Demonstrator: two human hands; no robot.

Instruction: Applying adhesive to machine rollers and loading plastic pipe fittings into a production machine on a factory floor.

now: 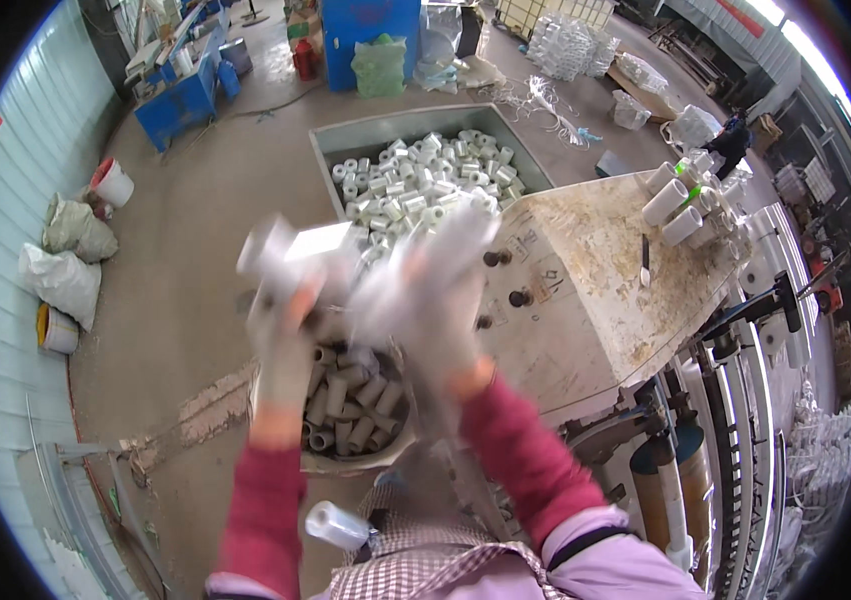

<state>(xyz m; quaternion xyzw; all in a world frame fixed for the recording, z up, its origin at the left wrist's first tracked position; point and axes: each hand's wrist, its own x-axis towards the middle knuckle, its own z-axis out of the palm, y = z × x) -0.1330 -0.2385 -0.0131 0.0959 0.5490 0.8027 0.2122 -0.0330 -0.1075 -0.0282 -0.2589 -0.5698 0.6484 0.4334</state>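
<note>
My left hand (283,350), in a pale glove, is closed around whitish film rolls (320,242), smeared by motion. To its right, my gloved right hand (437,325) grips another blurred whitish film roll (450,245). Both hands are raised between the large metal bin (323,150) and the container of cardboard cores (350,395). Many short film rolls (425,180) fill the bin. How many rolls each hand holds is too blurred to tell. One more film roll (335,525) lies close to my apron, below the container.
At right is a worn worktable (575,290) with black knobs (520,298), a brush-like tool (644,265) and several upright rolls (665,203). Machine rollers (655,460) stand beside it. Sacks (63,280) and buckets (112,183) line the left wall. A person (730,145) is at far right.
</note>
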